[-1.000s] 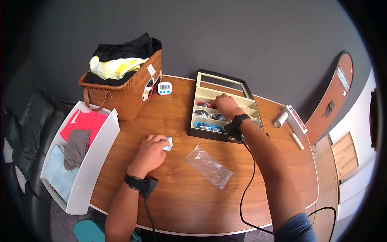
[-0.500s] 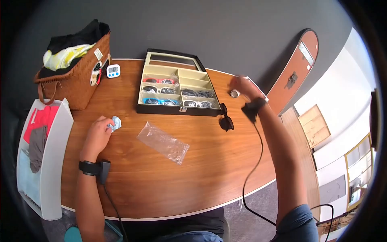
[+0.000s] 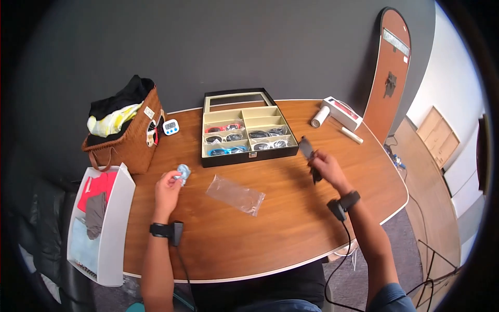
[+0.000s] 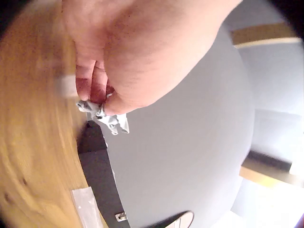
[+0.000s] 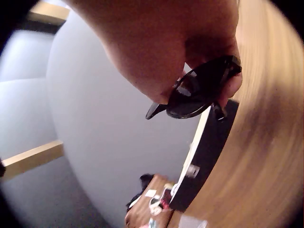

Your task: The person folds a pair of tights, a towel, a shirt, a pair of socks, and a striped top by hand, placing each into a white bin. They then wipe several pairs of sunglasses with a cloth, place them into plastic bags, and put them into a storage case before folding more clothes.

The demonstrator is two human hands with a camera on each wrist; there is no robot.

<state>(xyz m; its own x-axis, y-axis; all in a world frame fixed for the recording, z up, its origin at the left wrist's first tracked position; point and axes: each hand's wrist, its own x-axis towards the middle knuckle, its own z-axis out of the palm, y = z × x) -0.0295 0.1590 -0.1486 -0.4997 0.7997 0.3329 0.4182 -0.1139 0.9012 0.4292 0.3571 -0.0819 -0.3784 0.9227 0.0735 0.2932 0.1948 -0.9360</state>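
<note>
My left hand (image 3: 167,192) pinches a small crumpled light-blue cloth (image 3: 183,172) between thumb and fingers, over the left part of the table. In the left wrist view the cloth (image 4: 111,118) shows as greyish folds poking out below the fingertips. A pair of black sunglasses (image 5: 197,92) is gripped by my right hand (image 3: 330,170), just right of the display case. One dark lens faces the right wrist camera; fingers hide part of the frame. The black-edged display case (image 3: 228,160) stands with its lid raised, holding several bagged sunglasses in its cream compartments.
A clear plastic sleeve (image 3: 236,195) lies flat between the hands. At left stand a woven basket (image 3: 130,151) of clothes, a white timer (image 3: 170,127) and a white bin (image 3: 112,229). A white roll (image 3: 320,117) and white box (image 3: 343,115) sit at the back right.
My right hand left the display case, swung right near the roll, then came back and picked up the black sunglasses from beside the case. My left hand keeps the cloth.
</note>
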